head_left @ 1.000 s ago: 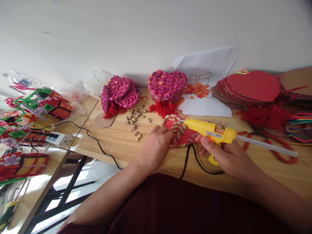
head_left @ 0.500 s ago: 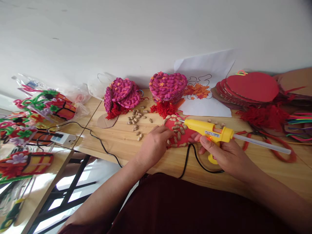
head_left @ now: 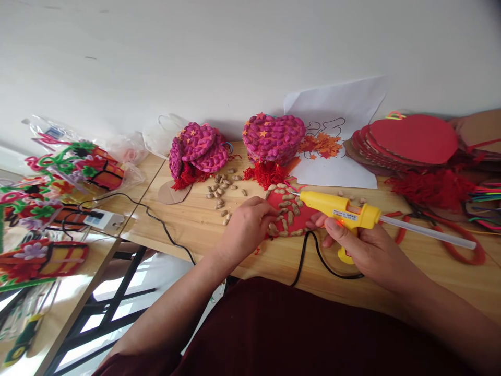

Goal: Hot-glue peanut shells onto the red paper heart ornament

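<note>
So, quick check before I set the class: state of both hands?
Left hand: at the red card; grip can't be told.
Right hand: closed around yellow glue gun.

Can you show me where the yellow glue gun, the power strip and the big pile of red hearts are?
Yellow glue gun [head_left: 325, 204]: head view, on its barrel.
Power strip [head_left: 110, 221]: head view, on its white casing.
Pile of red hearts [head_left: 417, 138]: head view, on the top heart's face.

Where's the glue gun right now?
In the head view, just right of centre: the yellow glue gun is in the right hand, its front end over the red piece holding peanuts.
</note>
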Available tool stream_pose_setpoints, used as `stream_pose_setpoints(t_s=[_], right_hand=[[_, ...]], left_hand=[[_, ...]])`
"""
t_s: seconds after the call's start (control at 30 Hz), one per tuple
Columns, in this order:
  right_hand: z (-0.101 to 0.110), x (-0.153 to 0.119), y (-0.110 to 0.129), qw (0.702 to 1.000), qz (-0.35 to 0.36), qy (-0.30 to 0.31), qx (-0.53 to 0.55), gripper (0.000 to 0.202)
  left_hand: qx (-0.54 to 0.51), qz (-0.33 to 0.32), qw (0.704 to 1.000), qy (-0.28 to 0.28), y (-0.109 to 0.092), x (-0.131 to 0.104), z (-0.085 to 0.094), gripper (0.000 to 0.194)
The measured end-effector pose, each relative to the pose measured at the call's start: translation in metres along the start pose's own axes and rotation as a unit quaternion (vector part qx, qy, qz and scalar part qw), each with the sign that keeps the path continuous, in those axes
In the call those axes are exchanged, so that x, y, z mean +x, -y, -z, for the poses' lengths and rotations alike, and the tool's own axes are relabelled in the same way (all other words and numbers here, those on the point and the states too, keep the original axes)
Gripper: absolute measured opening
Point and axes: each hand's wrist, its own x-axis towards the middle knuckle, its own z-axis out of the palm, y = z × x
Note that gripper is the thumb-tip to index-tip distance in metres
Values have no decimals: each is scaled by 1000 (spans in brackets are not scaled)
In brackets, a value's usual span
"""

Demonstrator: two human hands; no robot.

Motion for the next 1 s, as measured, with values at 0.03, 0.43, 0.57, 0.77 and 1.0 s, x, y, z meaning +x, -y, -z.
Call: stream_pose_setpoints(t_s=[0.03, 0.43, 0.57, 0.77, 1.0], right_hand=[[0, 0, 0, 1000, -2, 0, 2, 33], [-1, 2, -4, 1000, 0, -1, 10, 34], [-1, 2, -4, 1000, -3, 0, 2, 33], [-1, 2, -2, 1000, -12, -9, 7, 35], [-1, 1, -3, 1000, -14, 1, 16, 33]], left_hand=[[4, 4, 1000, 1, -1, 0, 0, 12], [74, 34, 996, 19, -12, 1, -2, 10], [80, 34, 996, 22, -13, 2, -2, 11], [76, 37, 996, 23, -12, 3, -2, 12], [72, 14, 997, 31, -11, 5, -2, 11]])
